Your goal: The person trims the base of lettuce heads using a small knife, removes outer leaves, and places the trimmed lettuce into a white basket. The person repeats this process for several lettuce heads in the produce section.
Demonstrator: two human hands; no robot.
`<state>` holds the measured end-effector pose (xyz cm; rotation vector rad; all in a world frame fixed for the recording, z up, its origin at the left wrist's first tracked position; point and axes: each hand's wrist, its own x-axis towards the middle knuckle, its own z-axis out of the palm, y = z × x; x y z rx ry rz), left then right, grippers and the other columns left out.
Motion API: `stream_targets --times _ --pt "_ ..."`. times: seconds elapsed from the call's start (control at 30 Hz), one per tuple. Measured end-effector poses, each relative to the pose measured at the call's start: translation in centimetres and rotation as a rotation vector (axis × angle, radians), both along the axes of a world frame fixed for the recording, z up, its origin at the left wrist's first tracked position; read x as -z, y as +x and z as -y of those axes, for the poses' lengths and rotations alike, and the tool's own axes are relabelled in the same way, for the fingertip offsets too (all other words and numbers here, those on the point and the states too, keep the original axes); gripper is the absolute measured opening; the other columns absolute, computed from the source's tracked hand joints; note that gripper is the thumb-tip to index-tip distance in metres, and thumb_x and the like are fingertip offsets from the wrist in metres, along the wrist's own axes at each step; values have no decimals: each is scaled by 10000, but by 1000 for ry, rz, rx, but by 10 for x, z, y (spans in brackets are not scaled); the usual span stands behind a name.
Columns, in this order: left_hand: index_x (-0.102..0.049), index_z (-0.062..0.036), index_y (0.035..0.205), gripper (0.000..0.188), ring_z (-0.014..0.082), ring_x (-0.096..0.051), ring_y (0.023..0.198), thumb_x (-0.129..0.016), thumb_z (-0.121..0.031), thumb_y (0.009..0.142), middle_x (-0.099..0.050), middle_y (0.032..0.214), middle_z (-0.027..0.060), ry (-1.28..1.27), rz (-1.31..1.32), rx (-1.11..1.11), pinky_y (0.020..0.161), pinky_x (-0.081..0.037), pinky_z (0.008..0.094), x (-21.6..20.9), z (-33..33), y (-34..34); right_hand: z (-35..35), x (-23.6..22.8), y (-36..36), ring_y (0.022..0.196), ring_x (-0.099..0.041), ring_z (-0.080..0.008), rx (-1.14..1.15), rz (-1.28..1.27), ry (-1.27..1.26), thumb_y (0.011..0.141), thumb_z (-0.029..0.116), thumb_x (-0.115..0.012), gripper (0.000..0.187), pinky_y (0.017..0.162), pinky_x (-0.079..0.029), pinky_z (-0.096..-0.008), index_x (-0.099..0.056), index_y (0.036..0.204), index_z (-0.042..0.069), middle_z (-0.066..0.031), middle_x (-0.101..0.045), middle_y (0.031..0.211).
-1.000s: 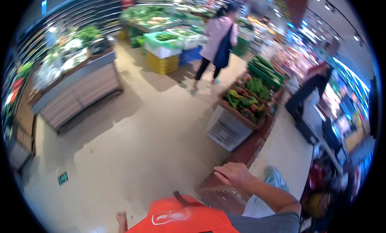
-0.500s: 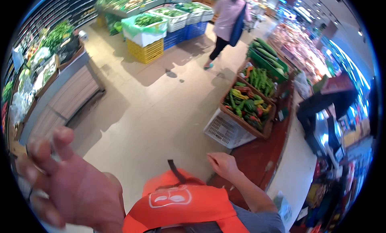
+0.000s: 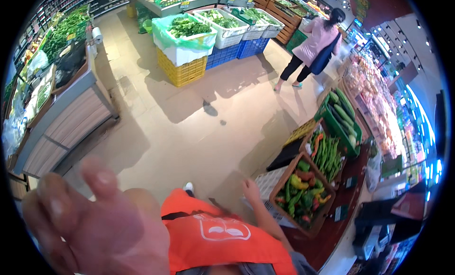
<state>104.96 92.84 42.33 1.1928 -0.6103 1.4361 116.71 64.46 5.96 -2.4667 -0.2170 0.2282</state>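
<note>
Reaching low toward a produce stand, the right hand is hanging with fingers loose and grasping nothing, just beside the near-left corner of a wooden crate of mixed peppers. That crate is lying to the right of the hand and slightly farther out, its long axis running from near-right to far-left, with a white basket tucked against its left side, so close to the fingers that touching cannot be ruled out. The left hand is looming large and blurred at the near left, raised close to the lens, fingers spread and empty, well apart from the crate; the right hand is plainly the nearer one. An orange apron is filling the near centre. Farther right, a second crate is holding long green chillies, and a green crate is holding cucumbers. At the far right, a shopper in pink is standing by the displays.
</note>
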Motion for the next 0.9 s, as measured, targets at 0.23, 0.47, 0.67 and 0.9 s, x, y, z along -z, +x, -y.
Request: stream_targets --times 0.23,0.47,0.67,0.9 --pt "-449 -205 1044 616 233 -284 1085 -790 -379 562 -264 1112 61 49 -40 346 887 -247 432 13 -14 196 184 148 -77 878 -557 -366 520 -646 -416 773 237 -484 292 754 -435 -442 -577 917 1 -215 -587 927" --pt "-465 -98 999 533 202 -310 1030 -725 -355 612 -335 1047 66 -227 45 217 900 -233 402 -9 7 382 127 177 73 810 -576 -352 148 -991 -367 768 224 -490 241 696 -462 -416 -611 874 45 -192 -601 880" --pt "-480 -29 1017 389 245 -397 988 -465 -374 838 -425 1022 128 -446 104 -51 894 -262 390 10 -31 541 116 167 411 752 -593 -339 -532 -344 -780 763 213 -496 208 647 -485 -395 -641 837 83 -171 -614 839" --pt "-456 -45 930 279 77 -419 747 -652 -112 744 -445 864 6 -630 -1225 -132 670 -364 200 262 -85 699 -7 -3 751 574 -516 -119 472 -195 549 842 172 -473 210 511 -423 -249 -576 845 -11 -64 -558 685"
